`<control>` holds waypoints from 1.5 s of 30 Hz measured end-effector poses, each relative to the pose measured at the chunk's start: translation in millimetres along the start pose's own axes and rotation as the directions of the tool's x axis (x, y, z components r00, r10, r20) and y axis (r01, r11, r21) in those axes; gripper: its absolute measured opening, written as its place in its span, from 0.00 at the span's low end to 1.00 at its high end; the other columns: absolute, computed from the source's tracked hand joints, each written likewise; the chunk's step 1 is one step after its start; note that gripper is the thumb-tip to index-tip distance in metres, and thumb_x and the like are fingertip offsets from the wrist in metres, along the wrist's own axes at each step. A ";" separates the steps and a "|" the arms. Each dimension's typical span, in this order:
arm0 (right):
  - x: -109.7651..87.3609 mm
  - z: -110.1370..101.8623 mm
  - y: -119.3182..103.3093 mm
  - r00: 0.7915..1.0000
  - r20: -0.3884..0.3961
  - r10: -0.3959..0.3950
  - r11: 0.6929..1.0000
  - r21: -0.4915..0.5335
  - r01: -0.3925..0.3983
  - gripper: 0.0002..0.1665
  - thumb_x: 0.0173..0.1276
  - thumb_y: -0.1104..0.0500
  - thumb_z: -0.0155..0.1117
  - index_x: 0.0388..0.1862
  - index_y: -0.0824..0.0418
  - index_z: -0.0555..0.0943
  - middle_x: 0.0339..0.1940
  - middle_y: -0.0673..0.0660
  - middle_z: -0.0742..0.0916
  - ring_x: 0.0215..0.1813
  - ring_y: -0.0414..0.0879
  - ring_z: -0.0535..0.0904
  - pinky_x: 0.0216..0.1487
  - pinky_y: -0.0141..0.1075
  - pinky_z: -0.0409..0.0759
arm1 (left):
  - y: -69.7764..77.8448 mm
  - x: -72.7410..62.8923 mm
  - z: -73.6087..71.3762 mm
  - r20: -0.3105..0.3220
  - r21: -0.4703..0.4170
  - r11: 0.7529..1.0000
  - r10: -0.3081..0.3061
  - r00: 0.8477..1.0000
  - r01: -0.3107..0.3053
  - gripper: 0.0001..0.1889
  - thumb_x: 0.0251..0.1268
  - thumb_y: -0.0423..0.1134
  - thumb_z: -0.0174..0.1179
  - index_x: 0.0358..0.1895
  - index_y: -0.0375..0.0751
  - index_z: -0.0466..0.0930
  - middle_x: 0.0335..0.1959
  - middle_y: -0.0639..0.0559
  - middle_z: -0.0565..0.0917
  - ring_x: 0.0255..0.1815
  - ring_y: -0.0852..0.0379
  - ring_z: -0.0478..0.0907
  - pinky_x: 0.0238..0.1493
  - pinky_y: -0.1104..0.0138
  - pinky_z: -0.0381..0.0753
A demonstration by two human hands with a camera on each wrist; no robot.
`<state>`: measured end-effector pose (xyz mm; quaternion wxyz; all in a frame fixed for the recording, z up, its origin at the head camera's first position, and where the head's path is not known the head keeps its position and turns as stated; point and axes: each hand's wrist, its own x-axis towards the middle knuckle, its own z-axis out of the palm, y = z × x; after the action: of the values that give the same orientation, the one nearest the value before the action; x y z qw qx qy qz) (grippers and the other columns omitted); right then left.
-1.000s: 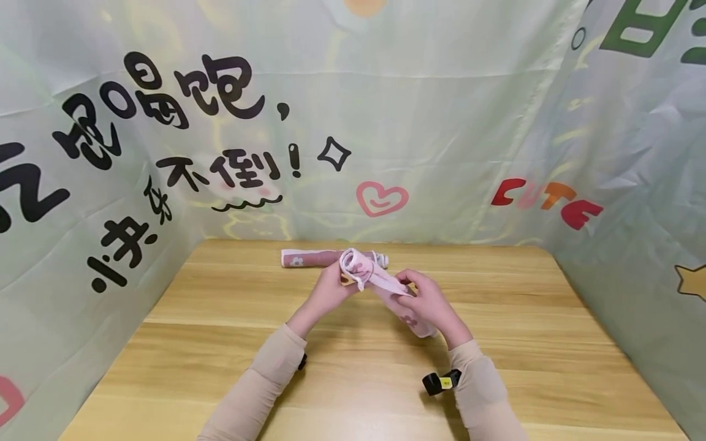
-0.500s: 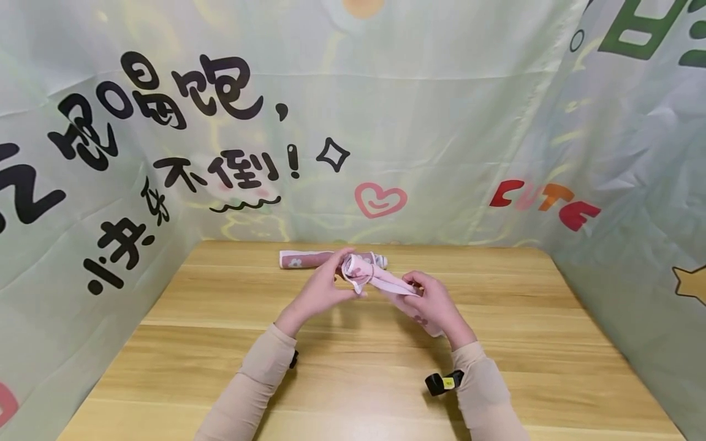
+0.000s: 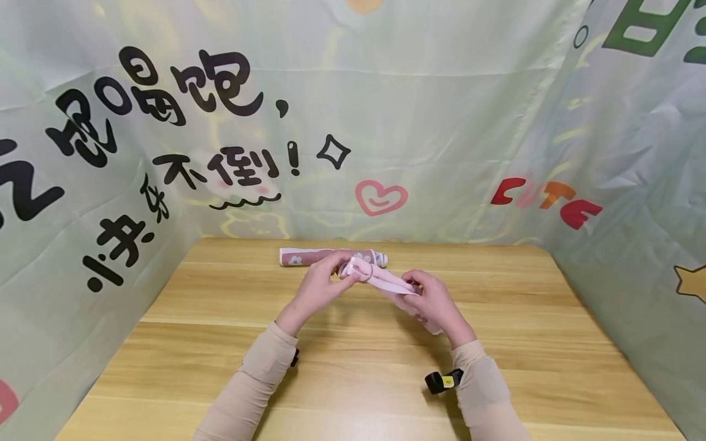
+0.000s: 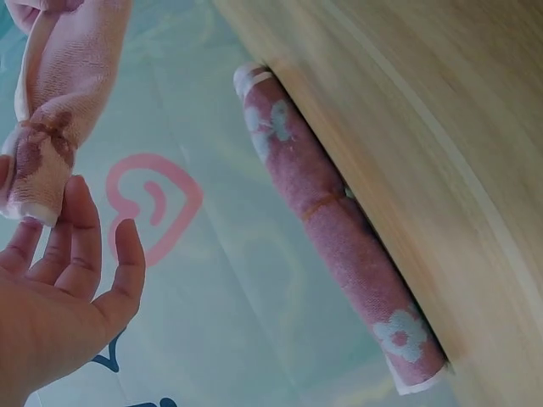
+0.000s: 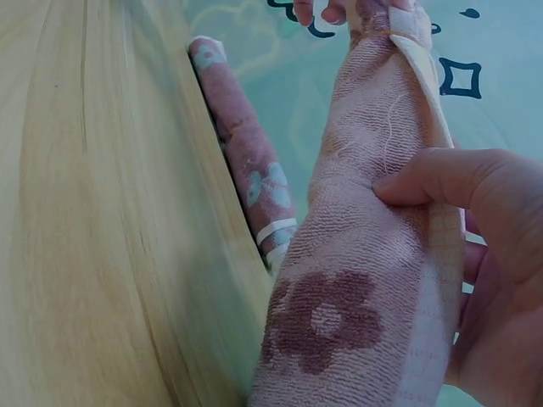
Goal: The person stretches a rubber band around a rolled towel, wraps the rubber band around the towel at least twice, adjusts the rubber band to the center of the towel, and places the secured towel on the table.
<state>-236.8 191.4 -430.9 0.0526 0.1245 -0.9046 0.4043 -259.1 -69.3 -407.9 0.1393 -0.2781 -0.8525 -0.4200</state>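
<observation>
Left grip (image 3: 315,286) closed in | pinches pink roll (image 5: 352,229) at end | right grip (image 3: 434,300) clasps mid-roll

Nubbly terry towel (image 5: 361,186); smooth, wood-grained table (image 3: 364,392)

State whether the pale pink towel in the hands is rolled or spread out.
Rolled: the pale pink towel forms a tube, with a thin band around it near the left hand, though one edge stands loose.

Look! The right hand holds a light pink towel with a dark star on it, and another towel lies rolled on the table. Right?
No, the light pink towel has a dark flower, not a star, as the right wrist view shows.
</observation>
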 end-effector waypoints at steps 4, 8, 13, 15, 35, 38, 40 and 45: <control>-0.5 -0.1 0.8 0.999 -0.009 -0.031 0.998 -0.046 0.031 0.15 0.57 0.68 0.66 0.45 0.61 0.81 0.35 0.57 0.83 0.34 0.46 0.74 0.35 0.34 0.73 | -2.2 0.0 0.9 0.026 -0.022 1.000 -0.017 1.000 0.017 0.15 0.64 0.42 0.65 0.52 0.45 0.79 0.35 0.53 0.81 0.34 0.57 0.73 0.37 0.56 0.79; -1.2 -0.7 1.9 1.000 -0.002 -0.027 0.998 -0.057 0.027 0.15 0.56 0.70 0.65 0.43 0.61 0.81 0.40 0.58 0.84 0.38 0.48 0.76 0.34 0.35 0.75 | -2.1 0.0 1.2 0.076 0.007 1.000 -0.020 0.997 0.019 0.20 0.62 0.43 0.66 0.57 0.47 0.78 0.35 0.54 0.80 0.33 0.56 0.74 0.36 0.61 0.78; -1.1 -1.2 3.0 1.000 0.014 -0.008 0.999 -0.051 0.009 0.14 0.56 0.68 0.66 0.42 0.59 0.82 0.39 0.58 0.83 0.35 0.49 0.76 0.25 0.35 0.77 | -1.9 0.1 2.5 0.151 0.113 0.993 -0.040 0.988 0.023 0.20 0.60 0.50 0.67 0.55 0.52 0.81 0.38 0.57 0.82 0.32 0.59 0.74 0.35 0.69 0.73; -0.1 -0.7 4.0 0.999 0.004 -0.040 0.996 -0.084 0.040 0.12 0.55 0.66 0.68 0.40 0.57 0.83 0.37 0.56 0.84 0.35 0.47 0.76 0.29 0.35 0.77 | -1.8 0.0 2.8 0.170 0.155 0.988 -0.052 0.984 0.025 0.19 0.60 0.52 0.67 0.53 0.53 0.81 0.36 0.58 0.82 0.31 0.60 0.73 0.34 0.69 0.72; 0.9 6.1 1.5 0.982 -0.019 -0.186 0.954 -0.242 0.176 0.14 0.49 0.67 0.73 0.37 0.58 0.83 0.33 0.53 0.85 0.38 0.48 0.78 0.44 0.46 0.77 | 0.8 -2.6 7.5 0.164 0.443 0.888 0.057 0.985 -0.125 0.16 0.48 0.47 0.69 0.42 0.50 0.84 0.28 0.60 0.84 0.22 0.65 0.67 0.22 0.71 0.63; 0.7 6.2 -1.1 0.982 -0.011 -0.187 0.962 -0.206 0.181 0.17 0.49 0.68 0.73 0.40 0.59 0.83 0.35 0.54 0.85 0.39 0.48 0.78 0.46 0.46 0.77 | 0.2 -2.5 9.0 0.147 0.461 0.878 0.071 0.987 -0.132 0.15 0.47 0.47 0.68 0.41 0.50 0.84 0.26 0.60 0.83 0.21 0.64 0.66 0.21 0.71 0.61; -0.1 6.3 -3.7 0.978 -0.001 -0.209 0.960 -0.189 0.205 0.19 0.50 0.67 0.74 0.43 0.59 0.83 0.39 0.55 0.86 0.43 0.50 0.79 0.49 0.47 0.77 | 0.0 -2.7 9.5 0.137 0.469 0.874 0.074 0.988 -0.130 0.15 0.46 0.47 0.68 0.39 0.49 0.83 0.24 0.61 0.81 0.21 0.64 0.65 0.21 0.71 0.60; -2.7 10.7 -15.8 0.959 -0.011 -0.283 0.950 -0.141 0.279 0.22 0.56 0.59 0.75 0.50 0.56 0.82 0.50 0.56 0.85 0.54 0.54 0.78 0.57 0.52 0.75 | -0.4 -3.4 10.6 0.105 0.475 0.871 0.081 0.991 -0.122 0.13 0.47 0.47 0.69 0.37 0.49 0.82 0.21 0.61 0.76 0.21 0.63 0.65 0.22 0.70 0.60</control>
<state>-229.8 173.7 -427.2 0.1324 0.2417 -0.9024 0.3312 -256.6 -62.3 -416.2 0.1909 -0.2961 -0.9192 -0.1757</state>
